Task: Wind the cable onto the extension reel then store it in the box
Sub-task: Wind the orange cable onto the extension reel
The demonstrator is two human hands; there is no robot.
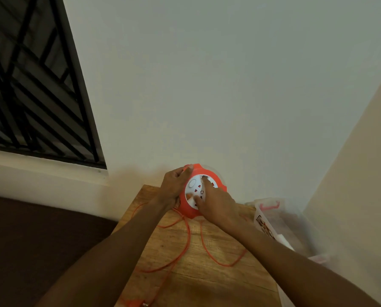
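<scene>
An orange extension reel (185,207) with a white socket face stands tilted at the far end of the wooden table (218,273). My left hand (174,185) grips its orange rim on the left side. My right hand (216,203) rests on the white face, fingertips pressed into it. Loose orange cable (209,255) trails from the reel in loops across the table toward me, and its plug end (138,303) lies at the near edge. A clear plastic box (280,220) with pink latches sits to the right of the table.
A white wall rises right behind the reel and another closes in on the right. A barred dark window (30,85) is at upper left. Dark floor lies left of the table.
</scene>
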